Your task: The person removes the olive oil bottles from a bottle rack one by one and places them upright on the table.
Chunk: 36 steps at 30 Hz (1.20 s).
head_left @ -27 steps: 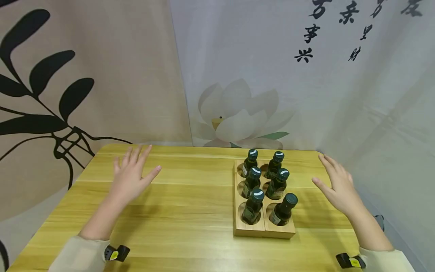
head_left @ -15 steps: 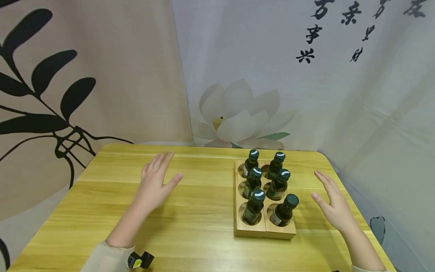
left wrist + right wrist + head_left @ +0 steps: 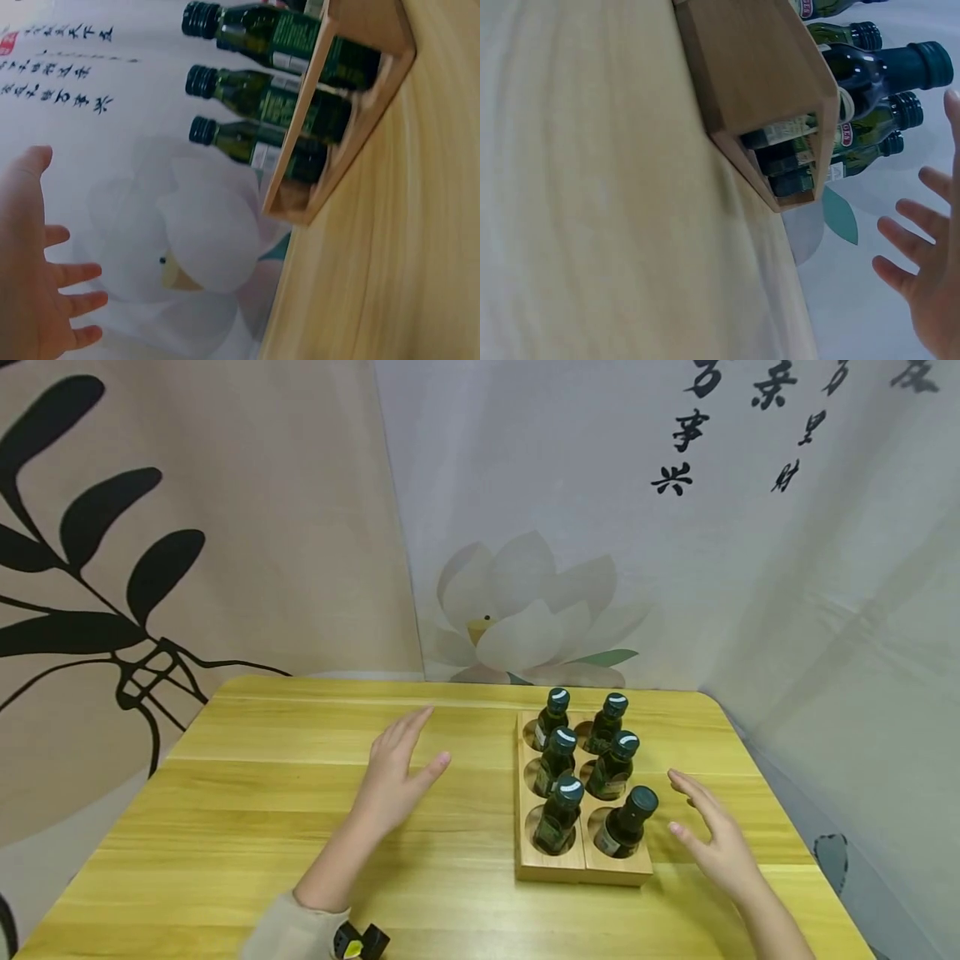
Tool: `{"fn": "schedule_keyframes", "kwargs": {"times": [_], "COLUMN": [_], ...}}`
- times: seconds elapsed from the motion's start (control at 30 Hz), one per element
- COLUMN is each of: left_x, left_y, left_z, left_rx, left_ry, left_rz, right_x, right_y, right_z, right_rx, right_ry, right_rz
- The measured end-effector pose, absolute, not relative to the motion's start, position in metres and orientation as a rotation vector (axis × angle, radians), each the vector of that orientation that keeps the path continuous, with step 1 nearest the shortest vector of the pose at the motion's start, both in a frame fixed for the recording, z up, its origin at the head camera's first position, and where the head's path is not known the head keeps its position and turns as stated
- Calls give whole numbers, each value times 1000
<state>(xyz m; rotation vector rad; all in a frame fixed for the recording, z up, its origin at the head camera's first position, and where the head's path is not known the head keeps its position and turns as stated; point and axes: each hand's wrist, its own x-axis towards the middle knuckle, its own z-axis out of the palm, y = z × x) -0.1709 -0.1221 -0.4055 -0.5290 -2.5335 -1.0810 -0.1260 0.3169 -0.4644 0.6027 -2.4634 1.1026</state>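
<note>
Several small dark green bottles with dark caps stand in the round holes of a wooden rack point(image 3: 551, 870) on the table. The front right bottle point(image 3: 628, 822) has a longer neck than the front left bottle point(image 3: 558, 817) and leans a little. My left hand point(image 3: 395, 772) hovers to the left of the rack, fingers spread, touching nothing. On the other side, my right hand point(image 3: 716, 843) is held close to the front right bottle, apart from it, fingers slightly bent. In the left wrist view, three bottles point(image 3: 281, 97) show through the rack's open side.
The rack stands on a wooden table point(image 3: 247, 827), right of its middle. Behind the table hangs a pale cloth backdrop point(image 3: 300, 527) with a lotus print, dark leaves and writing. A wrist camera point(image 3: 362, 941) sits at my left sleeve.
My left hand has moved right toward the rack. My right hand has come left and nearer to me, closer to the rack. The bottles and rack have not moved.
</note>
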Motion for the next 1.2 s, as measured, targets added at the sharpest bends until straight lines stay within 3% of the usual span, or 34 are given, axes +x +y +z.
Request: {"fn": "schedule_keyframes", "kwargs": {"times": [1.2], "left_x": [-154], "left_y": [-23], "left_z": [-430], "left_rx": [-830], "left_ry": [-2504], "left_rz": [-1506], "right_x": [-114], "right_y": [312], "right_z": [-499], "right_rx": [661], "right_ry": [-2708], "right_rz": [1484]}}
